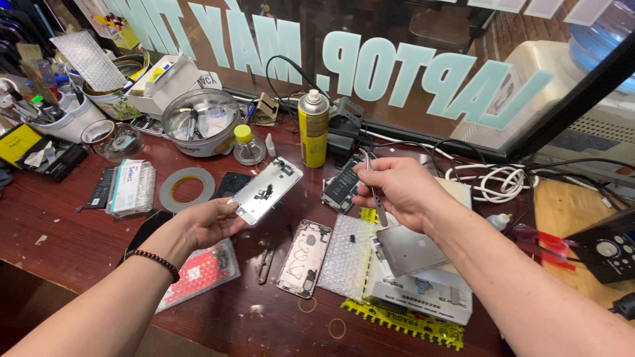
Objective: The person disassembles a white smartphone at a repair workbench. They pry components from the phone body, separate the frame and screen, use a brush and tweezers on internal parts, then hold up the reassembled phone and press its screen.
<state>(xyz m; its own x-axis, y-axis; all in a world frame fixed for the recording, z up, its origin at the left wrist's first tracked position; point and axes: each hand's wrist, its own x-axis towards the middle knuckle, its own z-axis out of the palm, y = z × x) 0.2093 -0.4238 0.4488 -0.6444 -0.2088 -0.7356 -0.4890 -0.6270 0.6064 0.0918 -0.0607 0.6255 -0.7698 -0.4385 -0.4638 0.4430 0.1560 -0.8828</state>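
Note:
My left hand point(210, 225) holds a silver phone panel point(266, 190) by its lower corner, tilted up over the wooden bench point(59, 225), its inner side with small parts facing me. My right hand point(397, 190) grips metal tweezers point(377, 198) that point down and sit a little right of the panel, not touching it. Below the hands a pink phone housing point(305, 258) lies flat beside a sheet of bubble wrap point(344, 254). Behind my right hand lies another opened phone point(342, 185).
A yellow spray can point(313, 129), a small glass bottle point(248, 145), a metal bowl point(198, 119) and a tape roll point(187, 188) stand behind. White boxes point(423, 284) lie at right, cables point(496, 182) by the window, a red-patterned case point(198, 271) at left.

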